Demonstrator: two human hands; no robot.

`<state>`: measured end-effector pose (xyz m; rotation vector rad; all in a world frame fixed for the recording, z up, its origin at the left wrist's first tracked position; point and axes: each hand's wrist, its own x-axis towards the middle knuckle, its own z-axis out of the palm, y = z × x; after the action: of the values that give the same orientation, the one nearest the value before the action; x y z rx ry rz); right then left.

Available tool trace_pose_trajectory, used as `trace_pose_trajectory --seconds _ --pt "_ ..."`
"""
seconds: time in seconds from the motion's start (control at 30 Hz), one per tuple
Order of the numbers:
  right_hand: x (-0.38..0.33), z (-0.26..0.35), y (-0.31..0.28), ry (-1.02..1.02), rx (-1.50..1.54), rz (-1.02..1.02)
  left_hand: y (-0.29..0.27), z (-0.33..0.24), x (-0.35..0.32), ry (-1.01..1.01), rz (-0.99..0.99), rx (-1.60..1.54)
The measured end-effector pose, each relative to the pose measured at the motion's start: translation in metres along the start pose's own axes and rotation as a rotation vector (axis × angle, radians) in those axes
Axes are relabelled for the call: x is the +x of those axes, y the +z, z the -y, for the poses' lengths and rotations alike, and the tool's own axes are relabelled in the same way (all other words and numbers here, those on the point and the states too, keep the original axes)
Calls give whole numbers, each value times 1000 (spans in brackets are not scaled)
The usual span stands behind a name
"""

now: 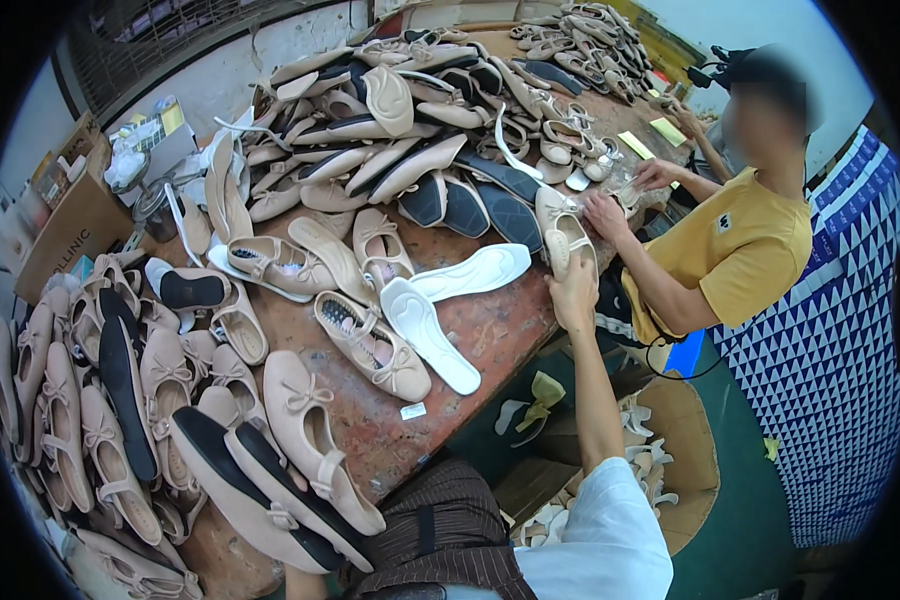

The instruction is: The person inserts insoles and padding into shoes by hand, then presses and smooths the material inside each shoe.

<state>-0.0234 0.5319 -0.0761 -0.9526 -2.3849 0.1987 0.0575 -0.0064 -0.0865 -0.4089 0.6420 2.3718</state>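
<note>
Head view shows your right hand (pixel 573 295) stretched out over the far edge of the table (pixel 490 335), fingers closed around the heel end of a beige shoe (pixel 562 232). That shoe lies just beyond your knuckles, its long axis running away from you toward the pile, toe end pointing up the table and heel toward your palm. Your arm comes in from the lower edge, white sleeve (pixel 610 540) at the shoulder, forearm straight up to the shoe. Your left hand is not in view, so I cannot tell you what it is doing; the right one is the only hand of yours near the work.

Directly across the same shoe, a co-worker's hand (pixel 605 212) rests on or just beside its toe end, so the shoe sits between your grip and theirs. The co-worker wears a yellow shirt (pixel 745 250) and stands at the table's right side; their other hand (pixel 658 174) is farther up among small pale shoes.

Just left of your hand, two white insoles (pixel 430 330) lie crossing each other on bare reddish tabletop, with a beige flat with a bow (pixel 370 345) touching the nearer one. Farther out, heaps of beige flats and dark soles (pixel 470 205) cover the table, and a cardboard box (pixel 685 450) of pale pieces stands on the floor below your arm.
</note>
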Motion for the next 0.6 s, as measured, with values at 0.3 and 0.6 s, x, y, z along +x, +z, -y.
trace_pose_trajectory --seconds 0.3,0.6 --pt "30 -32 -23 314 766 -141 12 -8 20 110 -104 211" --pt "-38 181 -127 -120 1265 15 71 -103 -61 551 -194 883"
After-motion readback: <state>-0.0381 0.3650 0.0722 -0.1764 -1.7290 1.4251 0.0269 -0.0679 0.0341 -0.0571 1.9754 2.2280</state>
